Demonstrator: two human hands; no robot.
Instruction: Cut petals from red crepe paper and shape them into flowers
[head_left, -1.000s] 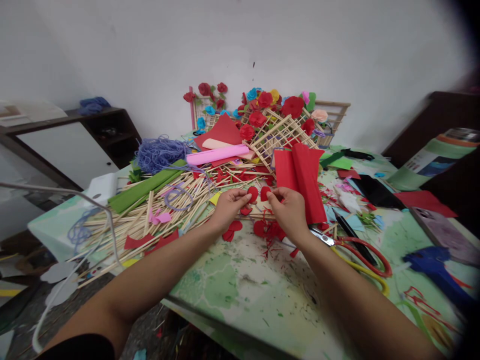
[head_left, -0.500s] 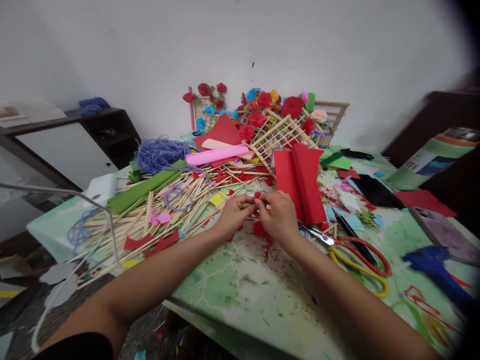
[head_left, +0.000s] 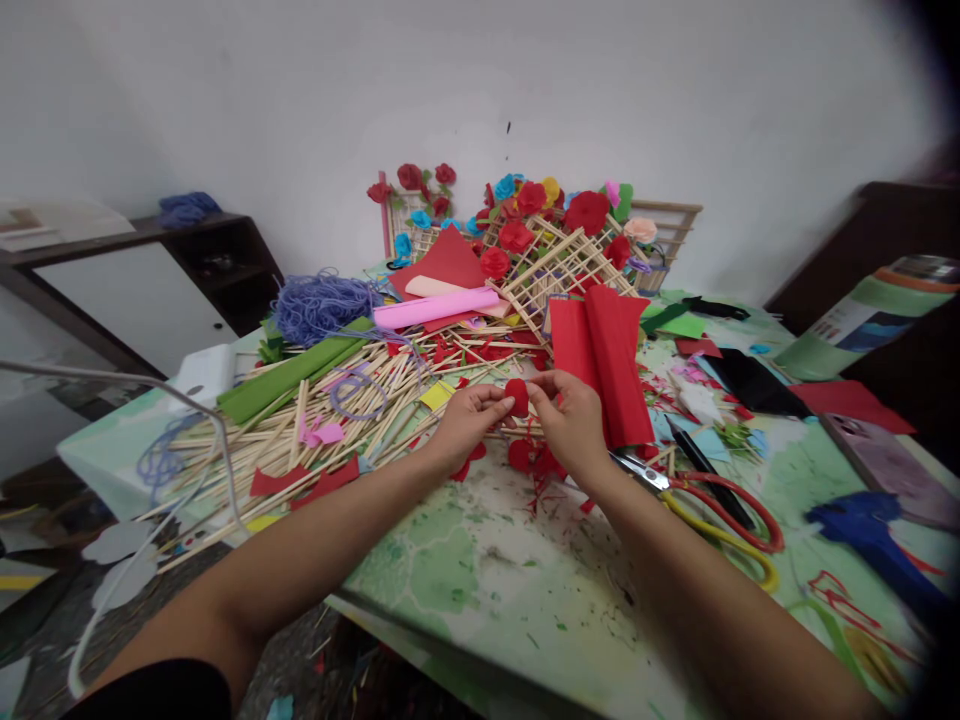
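A small rounded red paper petal is held up between my hands above the table. My left hand pinches its left edge between thumb and fingers. At the petal's right edge, my right hand is closed in a pinch too. More cut red paper pieces lie on the table just under my hands. Behind my right hand stands a folded sheet of red crepe paper. Scissors with red and yellow handles lie beside my right forearm.
Wooden sticks cover the table's left side, near purple yarn and green crepe paper. Stick lattices with paper flowers stand at the back. On the right are a blue glue gun, a phone and a bottle.
My hands have drawn slightly apart, the right one moving a little to the right. The red petal between them now shows flat and larger.
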